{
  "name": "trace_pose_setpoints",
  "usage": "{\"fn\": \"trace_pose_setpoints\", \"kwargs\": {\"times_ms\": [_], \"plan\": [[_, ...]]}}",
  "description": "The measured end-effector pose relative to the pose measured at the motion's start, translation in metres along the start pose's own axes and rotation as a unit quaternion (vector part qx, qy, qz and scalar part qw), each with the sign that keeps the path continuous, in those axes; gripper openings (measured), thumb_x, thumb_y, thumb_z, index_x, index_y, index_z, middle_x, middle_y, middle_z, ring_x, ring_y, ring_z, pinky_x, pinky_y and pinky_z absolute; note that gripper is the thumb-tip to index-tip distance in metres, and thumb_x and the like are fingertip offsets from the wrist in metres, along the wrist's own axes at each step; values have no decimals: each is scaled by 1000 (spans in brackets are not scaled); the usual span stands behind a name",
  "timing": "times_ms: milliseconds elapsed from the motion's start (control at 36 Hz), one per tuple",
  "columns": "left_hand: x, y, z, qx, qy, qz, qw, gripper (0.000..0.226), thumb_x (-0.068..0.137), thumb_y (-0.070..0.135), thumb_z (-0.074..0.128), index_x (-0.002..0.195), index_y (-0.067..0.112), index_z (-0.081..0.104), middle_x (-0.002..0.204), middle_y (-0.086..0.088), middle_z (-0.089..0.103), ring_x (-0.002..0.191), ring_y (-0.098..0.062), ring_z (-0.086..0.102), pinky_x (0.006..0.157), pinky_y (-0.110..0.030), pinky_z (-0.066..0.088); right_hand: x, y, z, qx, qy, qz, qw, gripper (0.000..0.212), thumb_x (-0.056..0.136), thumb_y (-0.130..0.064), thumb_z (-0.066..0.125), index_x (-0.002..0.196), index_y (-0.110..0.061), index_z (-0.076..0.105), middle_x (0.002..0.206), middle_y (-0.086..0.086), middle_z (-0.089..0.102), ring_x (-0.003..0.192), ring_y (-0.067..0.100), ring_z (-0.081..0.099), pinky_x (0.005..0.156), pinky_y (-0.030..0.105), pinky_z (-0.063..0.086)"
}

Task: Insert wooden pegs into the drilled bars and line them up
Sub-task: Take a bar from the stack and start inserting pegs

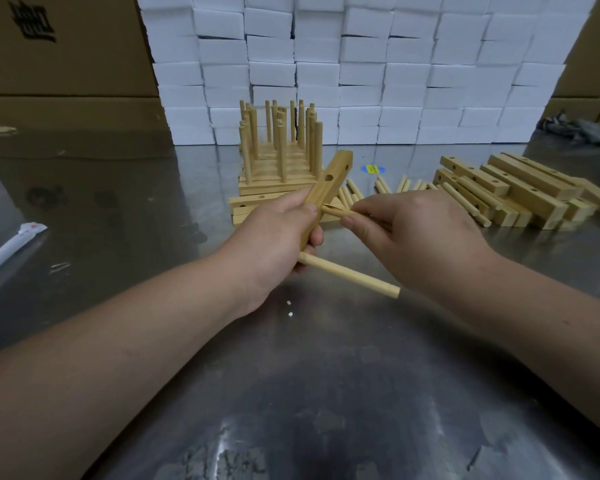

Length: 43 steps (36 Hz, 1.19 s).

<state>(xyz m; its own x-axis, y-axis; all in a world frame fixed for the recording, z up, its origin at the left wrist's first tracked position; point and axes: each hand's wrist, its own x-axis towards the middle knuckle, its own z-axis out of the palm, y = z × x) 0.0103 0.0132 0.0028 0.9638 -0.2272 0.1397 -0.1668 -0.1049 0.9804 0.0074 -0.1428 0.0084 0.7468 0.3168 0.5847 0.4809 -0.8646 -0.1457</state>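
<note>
A steel table [326, 393] is backed at twelve o'clock by a wall of white boxes [361, 64]. Before it the finished bars [278, 157] are lined up, pegs upright; a pile of empty drilled bars [520, 192] is heaped at two o'clock, with loose pegs [395, 185] scattered between. At the centre one bar [329, 181] is gripped low by the left hand [278, 230], fingers curled round it. A seated peg [350, 274] projects toward five o'clock. A second peg [336, 212] is pinched by the right hand [420, 230] against the bar's side. The wood is judged light, stiff and smooth, so the peg is best held near its tip and the bar beside the hole.
</note>
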Motion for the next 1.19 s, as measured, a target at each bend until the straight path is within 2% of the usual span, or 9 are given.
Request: {"fn": "trace_pose_setpoints", "kwargs": {"times_ms": [194, 306, 500, 639, 722, 833, 944, 1083, 1194], "plan": [[2, -3, 0, 29, 5, 11, 1000, 35, 100, 16, 33, 112, 37, 58, 58, 4, 46, 57, -13, 40, 54, -26, 35, -2, 4, 5, 105, -53, 87, 989, 32, 92, -41, 45, 83, -19, 67, 43, -9, 46, 49, 2, 45, 49, 4, 32], [2, -5, 0, 47, -3, 19, 999, 36, 100, 17, 33, 123, 33, 56, 58, 4, 46, 57, -13, 40, 54, -27, 36, 0, 8, 9, 242, -72, 182, 950, 34, 91, -43, 50, 66, -23, 64, 35, -9, 40, 32, 4, 37, 33, 12, 27], [3, -4, -1, 62, -8, 33, 998, 36, 100, 19, 34, 105, 49, 55, 59, 7, 48, 55, -8, 44, 51, -21, 41, -1, 7, 13, 451, -106, 283, 840, 35, 91, -36, 54, 69, -13, 66, 39, -7, 33, 38, 10, 26, 40, 21, 24], [7, -10, 1, -17, 25, 16, 999, 37, 99, 14, 35, 97, 38, 63, 59, 4, 51, 52, -12, 44, 50, -22, 38, 9, 9, 9, 437, -138, 277, 844, 43, 92, -46, 46, 75, -11, 65, 42, -9, 35, 40, 9, 28, 42, 23, 25], [10, -10, -1, -59, 68, -9, 996, 33, 99, 14, 37, 91, 29, 65, 57, 3, 56, 48, -12, 46, 44, -19, 39, 18, 18, 7, 458, -96, 291, 834, 61, 90, -63, 28, 78, -17, 66, 50, -3, 55, 43, 12, 46, 46, 24, 35], [13, -8, -7, -121, 117, -56, 984, 27, 99, 15, 37, 91, 18, 62, 54, 1, 62, 42, -9, 50, 41, -20, 40, 18, 42, 11, 340, 7, 286, 896, 61, 87, -61, 22, 93, -23, 69, 88, -1, 69, 76, 12, 61, 77, 36, 46], [12, -5, -9, -141, 121, -79, 979, 26, 98, 15, 38, 88, 11, 61, 57, -4, 66, 38, -12, 48, 43, -20, 40, 20, 61, 22, 100, -98, 184, 973, 42, 97, -28, 38, 136, -16, 45, 147, 4, 36, 135, 19, 31, 109, 30, 19], [12, -6, -7, -132, 98, -76, 984, 29, 99, 14, 37, 87, 15, 63, 58, -5, 67, 40, -13, 49, 43, -20, 38, 18, 51, 36, 0, -237, 81, 968, 45, 100, -31, 28, 145, -30, 24, 156, -7, 6, 143, 20, -4, 115, 40, -1], [13, -7, -7, -115, 89, -72, 987, 30, 99, 15, 36, 86, 14, 63, 61, -4, 68, 42, -13, 49, 44, -20, 39, 17, 47, 32, -10, -253, 83, 964, 39, 99, -35, 28, 133, -29, 47, 147, -7, 33, 137, 19, 22, 112, 45, 12]]}}
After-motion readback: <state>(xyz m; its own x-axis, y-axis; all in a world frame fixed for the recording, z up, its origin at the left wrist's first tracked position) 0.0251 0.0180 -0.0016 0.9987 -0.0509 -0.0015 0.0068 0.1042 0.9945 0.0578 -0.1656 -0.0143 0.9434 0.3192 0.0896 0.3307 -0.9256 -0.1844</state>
